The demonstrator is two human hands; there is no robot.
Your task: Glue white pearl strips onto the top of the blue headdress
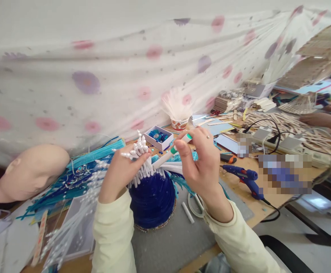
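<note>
A dark blue wrapped headdress stands on a grey mat, with strands of beads along its lower rim. My left hand closes round a white pearl-beaded ornament at the top of the headdress. White looped pieces hang below those fingers over the blue surface. In my right hand is a white pen-shaped tube with green bands, gripped between thumb and fingers. Its lower end points down-left to the white loops; whether it touches them I cannot tell.
A blue glue gun and cutter lie to the right. A mannequin head lies at the left beside pearl sprays. Behind are a box of blue beads and a paper cup. Another person's hand rests far right.
</note>
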